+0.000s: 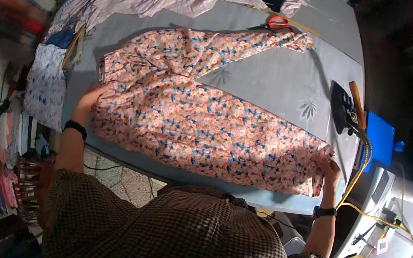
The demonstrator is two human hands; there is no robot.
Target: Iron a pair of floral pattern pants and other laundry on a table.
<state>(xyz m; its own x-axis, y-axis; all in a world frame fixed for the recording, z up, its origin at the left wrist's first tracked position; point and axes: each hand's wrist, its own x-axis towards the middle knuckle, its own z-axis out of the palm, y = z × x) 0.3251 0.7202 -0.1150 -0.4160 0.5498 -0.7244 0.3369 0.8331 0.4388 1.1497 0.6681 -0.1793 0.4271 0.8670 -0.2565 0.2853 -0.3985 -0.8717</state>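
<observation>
Floral garment (pixel 207 124): lies spread on the grey table (pixel 273 83), mid-view, reaching from nine o'clock to three; its sleeve (pixel 251 49) angles out toward one.
Left hand (pixel 92 96): at the garment's edge at nine o'clock — whether the fingers pinch the cloth is unclear.
Right hand (pixel 332 173): just past three o'clock, thumb and fingers apparently pinching the hem.
Cloth: looks light, thin and limp; probably creases and slides easily, with little risk of breaking.
Ends: likely the best holds, nine and three o'clock — an even, gentle pull should keep it flat.
Nearby: iron (pixel 348 111) at half past two; red-handled scissors (pixel 278 25) at one, beyond the sleeve.
</observation>
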